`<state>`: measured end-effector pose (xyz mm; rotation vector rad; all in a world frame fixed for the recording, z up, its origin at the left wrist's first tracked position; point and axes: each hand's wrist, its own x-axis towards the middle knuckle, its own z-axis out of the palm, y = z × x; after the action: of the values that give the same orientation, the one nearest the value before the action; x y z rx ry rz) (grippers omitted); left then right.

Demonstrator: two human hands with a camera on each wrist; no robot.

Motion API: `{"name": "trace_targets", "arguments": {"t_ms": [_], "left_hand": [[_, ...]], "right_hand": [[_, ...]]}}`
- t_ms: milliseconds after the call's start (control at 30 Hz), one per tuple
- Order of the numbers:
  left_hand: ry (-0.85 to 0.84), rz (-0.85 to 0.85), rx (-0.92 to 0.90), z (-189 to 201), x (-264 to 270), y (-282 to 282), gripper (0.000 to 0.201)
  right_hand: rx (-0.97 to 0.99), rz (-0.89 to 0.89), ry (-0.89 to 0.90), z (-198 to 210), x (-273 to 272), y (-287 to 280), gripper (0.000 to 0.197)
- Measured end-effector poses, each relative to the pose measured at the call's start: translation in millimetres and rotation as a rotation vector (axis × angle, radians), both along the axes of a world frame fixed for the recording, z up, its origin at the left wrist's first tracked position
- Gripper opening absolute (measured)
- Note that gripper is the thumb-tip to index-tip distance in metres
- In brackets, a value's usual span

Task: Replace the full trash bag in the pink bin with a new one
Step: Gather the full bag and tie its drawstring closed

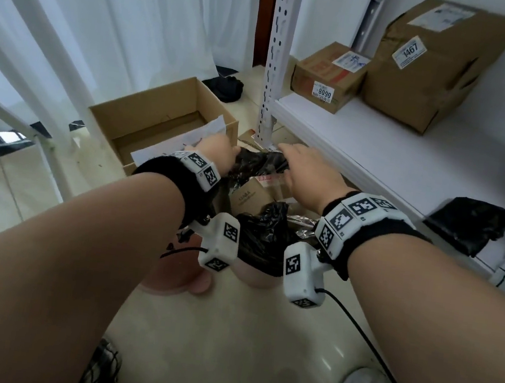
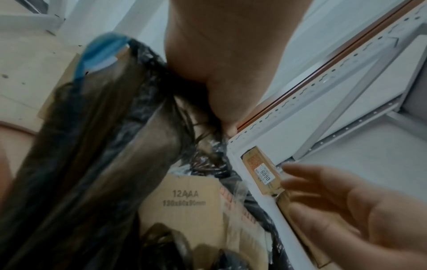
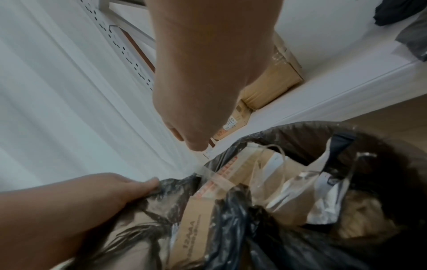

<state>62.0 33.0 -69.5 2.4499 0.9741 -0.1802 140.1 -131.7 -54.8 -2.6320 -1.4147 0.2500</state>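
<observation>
The pink bin (image 1: pixel 254 276) stands on the floor between my forearms, lined with a full black trash bag (image 1: pixel 257 240). Flattened cardboard (image 1: pixel 250 197) and clear plastic fill the bag (image 3: pixel 242 228). My left hand (image 1: pixel 218 151) grips a bunched piece of the bag's top edge and holds it up; the left wrist view shows the black film (image 2: pixel 92 146) stretched down from that hand (image 2: pixel 219 82). My right hand (image 1: pixel 305 169) hovers just right of the bunched edge with relaxed fingers (image 2: pixel 323 182) and holds nothing. A folded black plastic bag (image 1: pixel 468 226) lies on the white shelf.
An open cardboard box (image 1: pixel 157 121) sits on the floor at the left. A white perforated shelf post (image 1: pixel 277 50) rises right behind the bin. The shelf (image 1: pixel 378 150) carries two taped parcels (image 1: pixel 327 76) (image 1: pixel 435 64). White curtains hang at the left. A black cable (image 1: pixel 355 327) trails over the floor.
</observation>
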Motion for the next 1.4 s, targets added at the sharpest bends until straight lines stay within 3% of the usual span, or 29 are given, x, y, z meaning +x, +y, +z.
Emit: {"name": "trace_targets", "arguments": {"t_ms": [100, 200, 300, 400, 467, 667, 767, 900, 1033, 1167, 1300, 1400], "left_hand": [[-0.164, -0.171, 0.03, 0, -6, -4, 0.026], [-0.202, -0.359, 0.048, -1, -21, -11, 0.022], [-0.249, -0.433, 0.046, 1, -32, -9, 0.022], [-0.319, -0.394, 0.053, 6, -37, -5, 0.02], [-0.318, -0.3, 0.137, 9, -38, 1, 0.02], [-0.152, -0.07, 0.251, -1, -37, 12, 0.023], [-0.141, -0.115, 0.26, 3, -30, 3, 0.027], [-0.244, -0.357, 0.185, 17, -19, -21, 0.056], [-0.234, -0.457, 0.284, 18, -5, -41, 0.031], [-0.279, -0.25, 0.278, 19, -2, -36, 0.011], [-0.199, -0.131, 0.331, 18, -8, -18, 0.014], [-0.158, -0.132, 0.355, 14, -9, -16, 0.01]], "right_hand": [[0.012, 0.012, 0.052, -1, -3, 2, 0.055], [0.0, 0.043, 0.096, -6, -5, 3, 0.06], [-0.094, 0.105, 0.1, -10, -1, 4, 0.047], [-0.068, 0.089, 0.068, -7, 2, 7, 0.028], [-0.006, 0.06, 0.009, -3, 2, 5, 0.029], [0.115, -0.114, -0.144, -1, 1, -17, 0.012], [0.215, -0.219, -0.166, 2, 2, -23, 0.013], [0.218, -0.09, -0.114, 3, 1, -20, 0.016], [0.228, -0.019, 0.049, -2, -3, -15, 0.015], [0.131, -0.104, 0.067, -3, 0, -27, 0.012], [0.078, -0.295, -0.024, 1, 12, -50, 0.018], [-0.002, -0.402, 0.022, 0, 22, -67, 0.021]]}}
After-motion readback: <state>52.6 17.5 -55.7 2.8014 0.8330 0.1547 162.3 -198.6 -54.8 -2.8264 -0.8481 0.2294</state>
